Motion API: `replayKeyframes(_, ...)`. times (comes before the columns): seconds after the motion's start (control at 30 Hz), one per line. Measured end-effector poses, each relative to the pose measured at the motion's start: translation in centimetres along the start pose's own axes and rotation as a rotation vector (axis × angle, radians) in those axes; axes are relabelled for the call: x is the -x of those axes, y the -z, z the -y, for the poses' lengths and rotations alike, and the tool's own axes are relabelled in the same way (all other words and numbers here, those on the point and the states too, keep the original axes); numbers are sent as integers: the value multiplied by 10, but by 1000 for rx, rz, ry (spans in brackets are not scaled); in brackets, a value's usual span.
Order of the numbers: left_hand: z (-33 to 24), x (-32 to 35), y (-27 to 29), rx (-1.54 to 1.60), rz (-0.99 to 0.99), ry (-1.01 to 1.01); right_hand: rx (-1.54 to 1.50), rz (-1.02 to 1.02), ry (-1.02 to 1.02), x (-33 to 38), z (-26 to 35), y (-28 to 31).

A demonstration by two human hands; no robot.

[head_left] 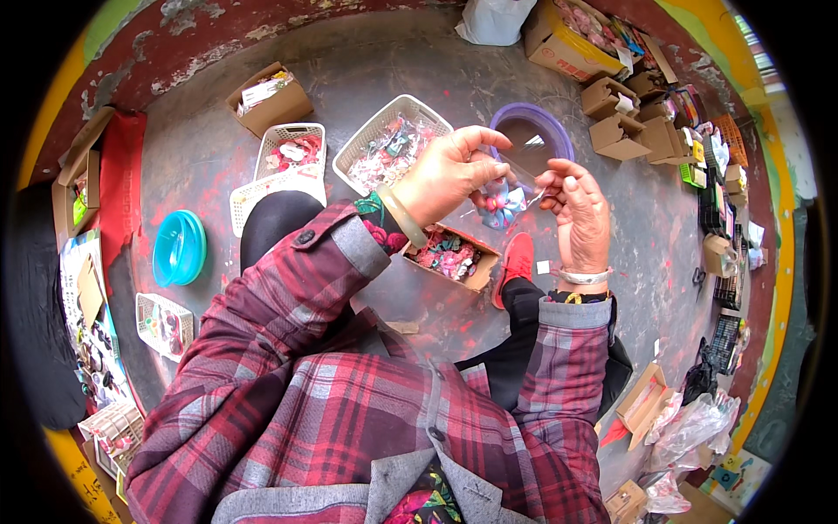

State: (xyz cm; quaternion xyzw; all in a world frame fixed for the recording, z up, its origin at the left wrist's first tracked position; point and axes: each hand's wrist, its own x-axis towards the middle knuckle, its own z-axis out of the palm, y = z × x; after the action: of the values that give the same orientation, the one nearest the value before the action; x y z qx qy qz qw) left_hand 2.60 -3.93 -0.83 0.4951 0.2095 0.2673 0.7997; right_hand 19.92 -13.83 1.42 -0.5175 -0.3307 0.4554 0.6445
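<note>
Above the floor, in front of me, my left hand [445, 175] pinches the edge of a small clear plastic bag [522, 173]. A blue and pink fabric bow [500, 208] hangs just under these fingers; whether it is fully inside the bag I cannot tell. At the bag's right side, my right hand [579, 214] has its thumb and fingertips closed on the clear film. Below the hands stands an open carton [478, 278] with pink, red and dark fabric pieces. Behind my left hand is a white plastic basket [346, 155] full of small wrapped pieces.
Beyond the hands sits a purple basin [559, 131]. Left are a smaller white basket [319, 144], a cardboard box [292, 103] and turquoise basins [181, 248]. Boxes and crates line the right wall, including an open carton [618, 138]. Plastic bags [698, 428] lie lower right.
</note>
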Motion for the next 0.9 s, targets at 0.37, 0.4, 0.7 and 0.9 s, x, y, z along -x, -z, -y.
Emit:
replayKeyframes(0.37, 8, -1, -5, -45, 53, 3, 310, 53, 122, 2, -17, -7)
replayKeyframes(0.4, 6, -1, -6, -83, 67, 30, 361, 67, 152, 2, -15, -9)
replayKeyframes(0.7, -2, 3, -3, -227, 118, 57, 408, 104, 175, 7, -8, -8)
replayKeyframes(0.9, -7, 2, 0, -211, 139, 58, 459, 98, 262, 6, -8, -4)
